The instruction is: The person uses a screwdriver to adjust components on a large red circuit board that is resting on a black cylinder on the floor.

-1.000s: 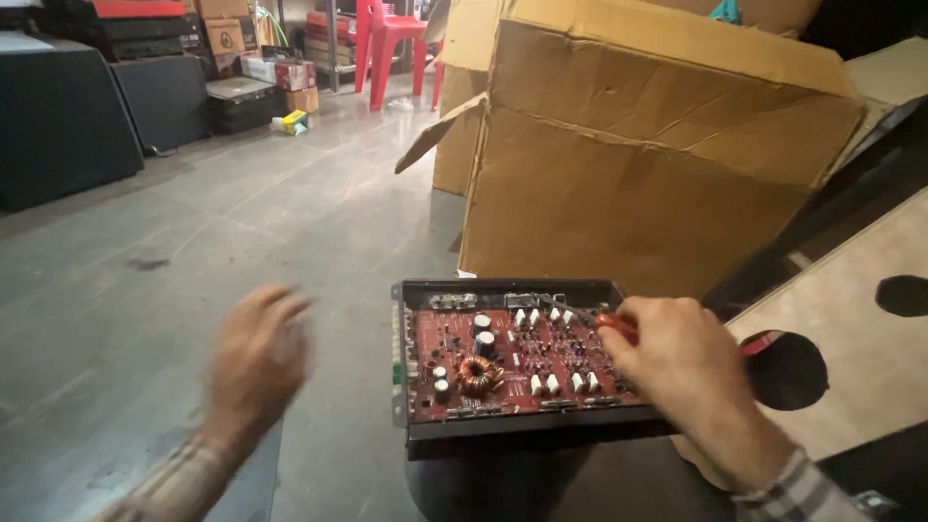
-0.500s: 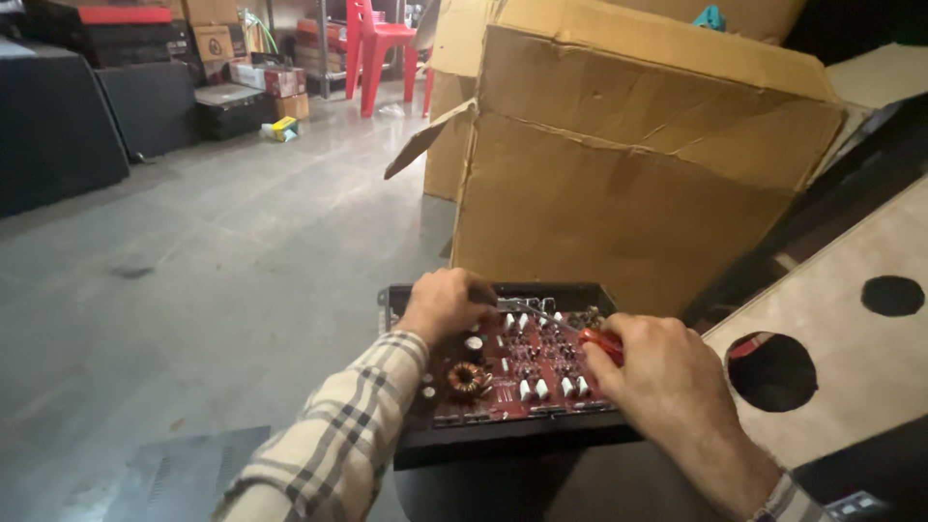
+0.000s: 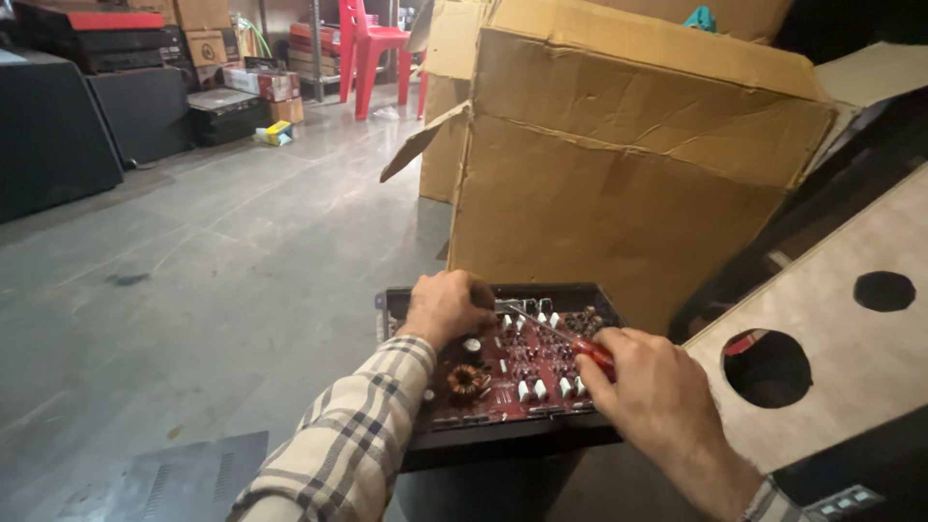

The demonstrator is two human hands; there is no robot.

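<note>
A red circuit board [image 3: 512,372] set in a black open chassis [image 3: 503,440] is seen low in the middle of the head view, resting on a dark support that cannot be made out. The left hand [image 3: 447,305], in a plaid sleeve [image 3: 353,440], is laid over the far left part of the board, its fingers curled down onto the components; whether something is pinched under them cannot be told. The right hand [image 3: 652,396] is closed around the red handle of a screwdriver [image 3: 556,333], whose thin metal shaft is angled up and to the left across the board, its tip reaching just beside the left hand's fingers. A copper-wound coil [image 3: 466,380] is seen near the board's front left corner, and rows of small white parts are spread over the red surface.

Directly behind the chassis a large, creased cardboard box [image 3: 619,164] is stood on the grey floor [image 3: 193,261], with a flap hanging open at its left. To the right, a pale wooden panel [image 3: 831,319] with round holes cut in it is leaned at an angle. Far back on the left, black cabinets [image 3: 58,135] and small cartons are lined up, and a red plastic chair [image 3: 372,43] is placed well apart, near the back wall.
</note>
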